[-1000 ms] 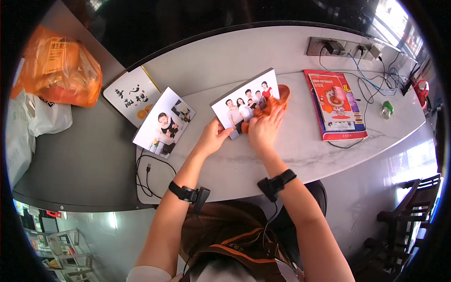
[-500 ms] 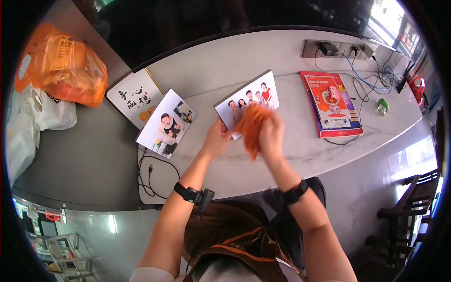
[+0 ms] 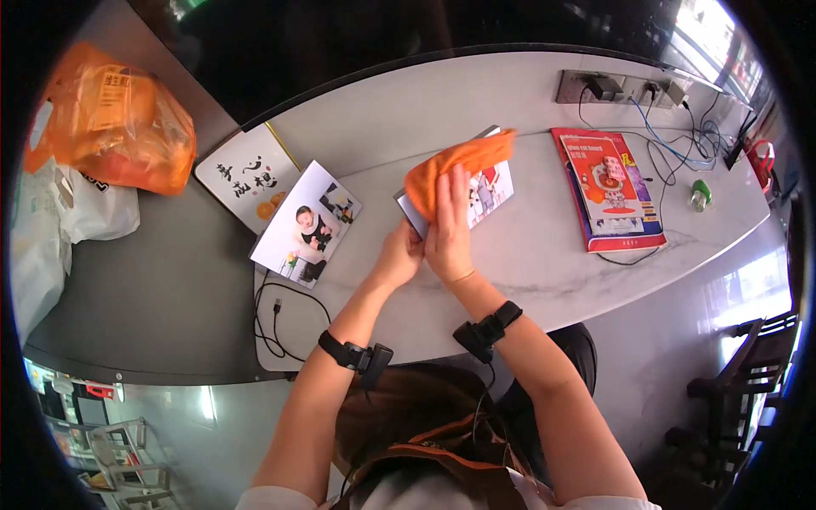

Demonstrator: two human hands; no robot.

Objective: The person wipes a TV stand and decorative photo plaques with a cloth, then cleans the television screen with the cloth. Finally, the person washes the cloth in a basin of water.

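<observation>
A group photo panel (image 3: 498, 192) stands tilted on the marble-patterned counter, largely covered by an orange cloth (image 3: 433, 167). My left hand (image 3: 399, 257) is closed around the panel's lower left corner, with its fingertips partly hidden. Against the photo's face, my right hand (image 3: 450, 229) holds the orange cloth, its fingers straight and pressed along it. The two hands nearly touch at the wrists' inner side. To the left leans a second photo panel (image 3: 308, 223) showing a small child, apart from both hands.
A white board with black characters (image 3: 242, 178) leans behind the child photo. Orange (image 3: 127, 127) and white bags (image 3: 98, 204) lie at left. On the right are red booklets (image 3: 610, 191), a green-capped item (image 3: 699, 195), sockets (image 3: 605, 87) and cables. A black cable (image 3: 276, 327) curls at the counter's left end.
My right hand has moved left and flattened onto the photo, spreading the bunched orange cloth up across it. My left hand keeps its hold on the panel's corner.
</observation>
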